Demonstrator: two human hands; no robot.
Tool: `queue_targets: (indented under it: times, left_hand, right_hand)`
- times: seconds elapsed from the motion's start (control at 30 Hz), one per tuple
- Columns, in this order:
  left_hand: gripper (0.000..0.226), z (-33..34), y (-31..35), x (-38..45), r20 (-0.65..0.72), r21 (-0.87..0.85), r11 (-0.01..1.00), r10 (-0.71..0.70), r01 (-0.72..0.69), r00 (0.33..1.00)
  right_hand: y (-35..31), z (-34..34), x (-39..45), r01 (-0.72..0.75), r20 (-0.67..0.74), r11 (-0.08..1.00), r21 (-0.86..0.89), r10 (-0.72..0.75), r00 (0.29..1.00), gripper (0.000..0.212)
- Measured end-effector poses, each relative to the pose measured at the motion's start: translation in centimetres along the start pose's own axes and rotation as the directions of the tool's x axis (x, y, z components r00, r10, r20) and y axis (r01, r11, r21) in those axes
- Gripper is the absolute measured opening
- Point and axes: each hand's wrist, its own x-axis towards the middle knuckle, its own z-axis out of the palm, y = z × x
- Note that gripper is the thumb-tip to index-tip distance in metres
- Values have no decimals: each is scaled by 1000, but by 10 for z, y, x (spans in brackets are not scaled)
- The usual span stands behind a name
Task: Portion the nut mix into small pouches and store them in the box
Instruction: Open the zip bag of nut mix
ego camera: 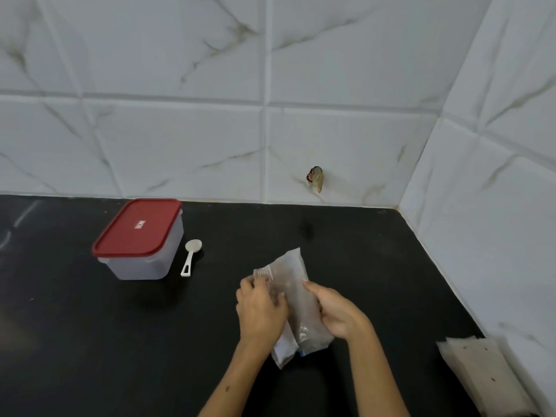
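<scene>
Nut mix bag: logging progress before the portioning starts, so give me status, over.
Left hand and right hand both grip nut mix bag. Box lidded, spoon beside it. Nothing blocking.

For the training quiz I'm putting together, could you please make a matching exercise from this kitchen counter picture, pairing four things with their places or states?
Things:
1. box
2. spoon
3. plastic bag
4. stack of pouches

Places or states:
A. held in both hands
B. lying at the counter's right edge
C. shut with a red lid
D. lying just right of the box

Pairs: 1-C, 2-D, 3-A, 4-B
</scene>
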Motion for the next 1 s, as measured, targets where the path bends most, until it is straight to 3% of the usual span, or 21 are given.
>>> queue_targets:
  times: [0.13,0.33,0.43,0.57,0.7,0.87,1.0]
  left_hand:
    - [32,-2,8,-3,-39,-47,990,133,-134,990]
    - [33,0,10,-6,45,-207,964,178,-165,983]
    - [35,-2,9,-9,36,-268,952,165,-149,986]
    - [38,-6,7,-10,50,-333,937,127,-103,991]
    - [33,-10,10,-4,12,-330,935,143,-131,990]
    - [32,-19,24,5,-13,-433,893,129,-122,992]
    - [32,-28,25,9,19,-518,853,94,-70,995]
  right_hand:
    - [-2,-10,-4,0,69,998,67,-4,998,41]
    - [4,-15,-8,-20,149,976,215,-13,989,42]
    - [7,-10,-5,11,86,972,236,-33,996,42]
    - [5,2,0,120,-115,983,140,-104,988,44]
    - [-5,6,-1,162,-177,984,75,-147,973,37]
    - [-22,10,-12,200,-31,979,-30,-201,979,38]
    - [-33,13,-23,335,77,941,46,-337,938,37]
